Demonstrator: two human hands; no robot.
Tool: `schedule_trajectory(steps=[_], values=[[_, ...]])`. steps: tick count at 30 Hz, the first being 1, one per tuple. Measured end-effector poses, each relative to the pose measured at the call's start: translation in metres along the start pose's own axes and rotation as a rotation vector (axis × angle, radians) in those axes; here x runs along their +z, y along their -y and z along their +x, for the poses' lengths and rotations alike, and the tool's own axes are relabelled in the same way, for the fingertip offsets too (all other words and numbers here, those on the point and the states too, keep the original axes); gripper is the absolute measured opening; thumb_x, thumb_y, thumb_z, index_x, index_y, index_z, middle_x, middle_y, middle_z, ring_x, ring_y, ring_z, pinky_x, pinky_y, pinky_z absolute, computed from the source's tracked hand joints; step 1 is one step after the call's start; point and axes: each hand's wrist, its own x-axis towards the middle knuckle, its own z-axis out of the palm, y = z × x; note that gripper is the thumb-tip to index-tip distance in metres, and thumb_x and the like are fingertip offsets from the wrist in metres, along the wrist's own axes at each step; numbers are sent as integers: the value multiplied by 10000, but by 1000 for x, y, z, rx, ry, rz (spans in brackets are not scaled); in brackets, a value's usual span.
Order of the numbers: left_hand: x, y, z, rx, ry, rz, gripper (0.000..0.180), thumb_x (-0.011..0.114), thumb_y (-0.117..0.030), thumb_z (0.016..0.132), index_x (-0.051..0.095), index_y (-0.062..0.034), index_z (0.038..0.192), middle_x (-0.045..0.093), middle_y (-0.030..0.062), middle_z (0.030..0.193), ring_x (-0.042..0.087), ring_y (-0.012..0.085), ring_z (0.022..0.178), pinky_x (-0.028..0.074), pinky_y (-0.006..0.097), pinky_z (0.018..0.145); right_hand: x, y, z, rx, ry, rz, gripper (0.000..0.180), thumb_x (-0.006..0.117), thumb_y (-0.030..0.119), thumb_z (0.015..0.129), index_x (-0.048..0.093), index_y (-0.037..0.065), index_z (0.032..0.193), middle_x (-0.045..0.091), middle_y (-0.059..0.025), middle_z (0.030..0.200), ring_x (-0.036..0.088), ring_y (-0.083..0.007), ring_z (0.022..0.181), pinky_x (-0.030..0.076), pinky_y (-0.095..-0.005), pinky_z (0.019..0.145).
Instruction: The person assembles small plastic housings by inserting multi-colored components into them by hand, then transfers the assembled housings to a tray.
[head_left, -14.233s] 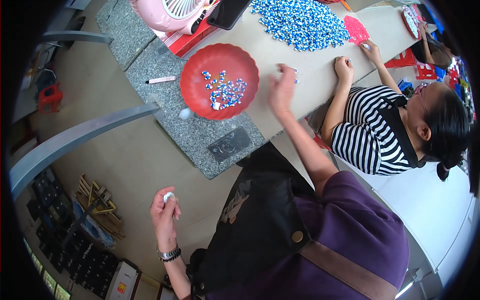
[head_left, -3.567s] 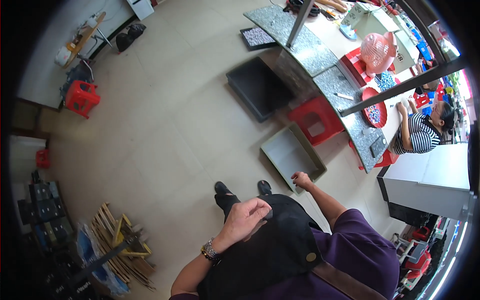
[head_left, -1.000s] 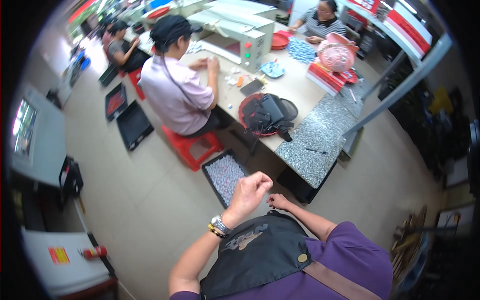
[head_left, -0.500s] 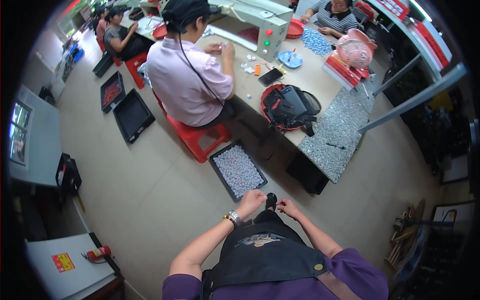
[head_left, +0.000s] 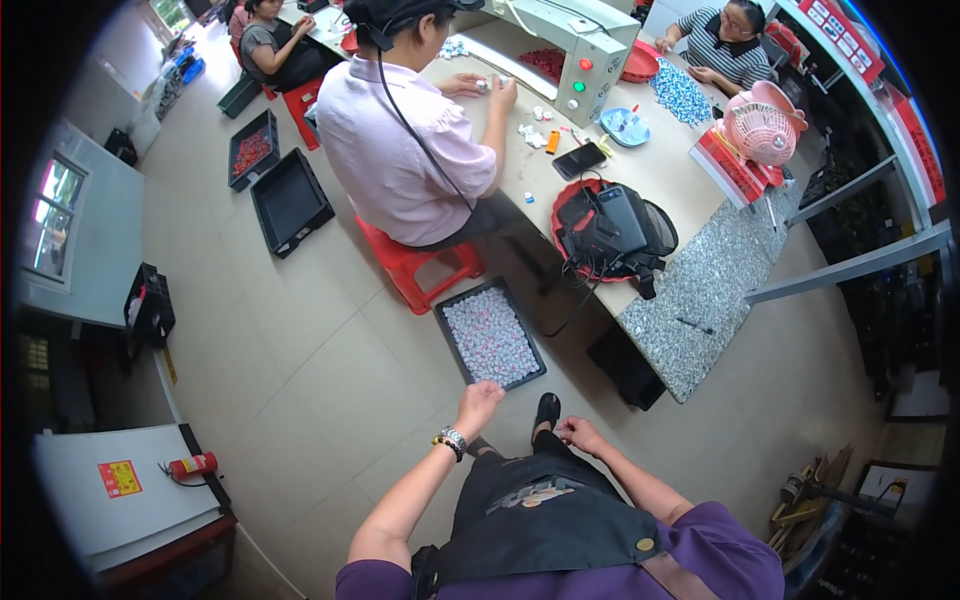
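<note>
My left hand [head_left: 480,403], with a watch and a beaded bracelet [head_left: 449,439] at its wrist, is held out in front of me, its fingers curled in. In the picture it lies against the near edge of a black tray [head_left: 526,379] on the floor; touching cannot be made out. Small pale pieces, some pinkish, fill that tray. My right hand [head_left: 580,434] hangs by my dark apron [head_left: 560,510], fingers bent together, with no object showing in it. Between the hands a black shoe [head_left: 547,411] shows below.
A person in a pink shirt [head_left: 400,150] sits on a red stool [head_left: 415,265] at the long workbench [head_left: 520,180]. A red basket with a black bag [head_left: 615,225] lies near the granite end [head_left: 690,320]. Another black tray [head_left: 290,205] stands at left; a fire extinguisher [head_left: 193,465] is nearer.
My hands have drawn farther apart, the left moving leftward to the tray's near edge in the picture. The view has shifted, with bench and trays now farther right. The seated person's hands have moved apart.
</note>
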Motion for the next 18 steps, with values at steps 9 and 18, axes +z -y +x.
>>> schedule_trajectory(steps=[9,18], values=[[10,-19,-42,249,129,517,161,622,-187,798,681,-54,867,669,176,804,656,340,785,507,434,710,-20,-11,17,-114,-77,-43,166,602,23,812,640,15,974,641,-51,746,617,-134,630,497,-278,579],[-23,-50,-52,307,340,772,177,632,-203,805,680,-59,896,678,169,859,646,341,854,504,440,745,-40,-77,9,136,-117,-138,168,623,26,777,648,18,943,668,-84,759,640,-162,615,508,-307,523]])
